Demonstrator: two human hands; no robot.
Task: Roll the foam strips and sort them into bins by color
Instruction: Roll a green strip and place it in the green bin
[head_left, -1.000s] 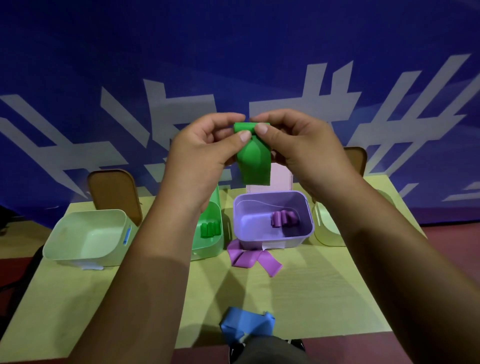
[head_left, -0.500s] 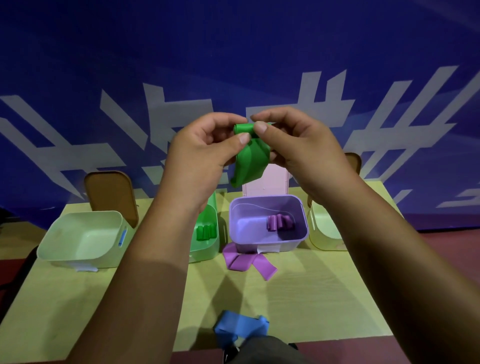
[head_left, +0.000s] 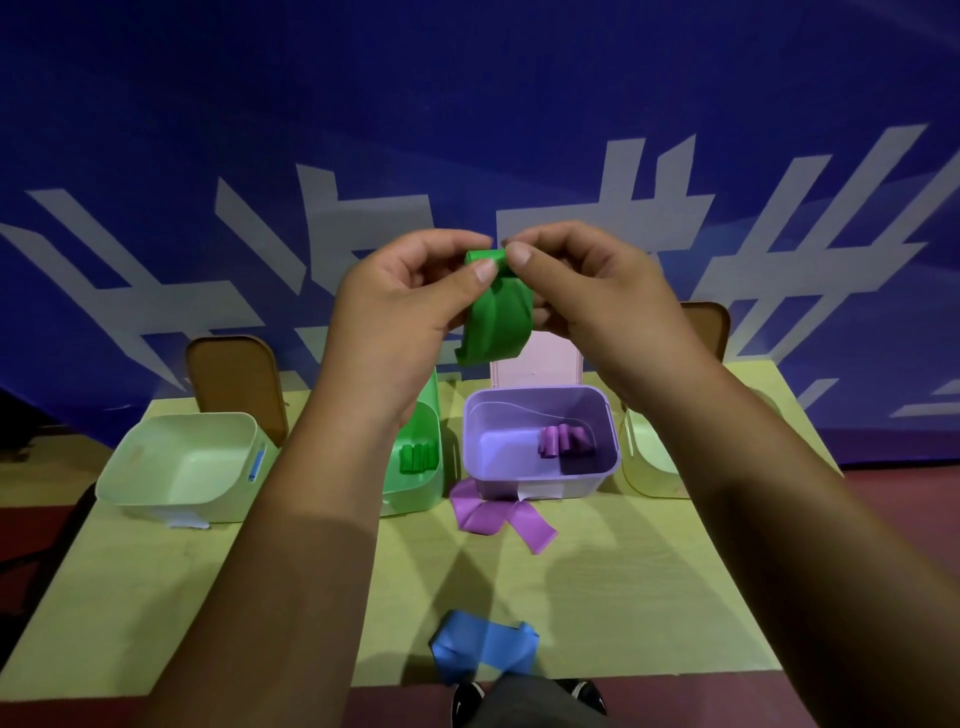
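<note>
- Nearest, at the table's front edge (head_left: 623, 597): a blue strip (head_left: 483, 647) lying loose and crumpled, not yet rolled.
- Farther in, just in front of the purple bin (head_left: 540, 480): a purple strip (head_left: 498, 517) flat on the table, touching or nearly touching the bin's front wall, also unrolled.
- Raised above the table, between camera and bins: left hand (head_left: 400, 306) and right hand (head_left: 587, 301), both pinching the rolled top end of the green strip (head_left: 498, 322), thumbs on the near face, fingers curled behind.
- Compared with a second ago: hanging tail shorter and curled to the left, roll at the top thicker. Reads as rolling well under way, perhaps half done, with several turns probably left.
- Behind the hands, in a row: a pale bin (head_left: 182, 467) at far left with a small blue tab on its inner wall; the green bin (head_left: 421, 462), partly hidden by the left forearm, holding green rolls (head_left: 415, 457); the purple bin holding purple rolls (head_left: 563, 440); a yellowish bin (head_left: 649, 462) at right, mostly hidden by the right forearm, contents impossible to tell.
- Likely destination once rolled: the green bin, directly below the left wrist.
- Risk to watch: a slack pinch letting the springy foam unwind.
</note>
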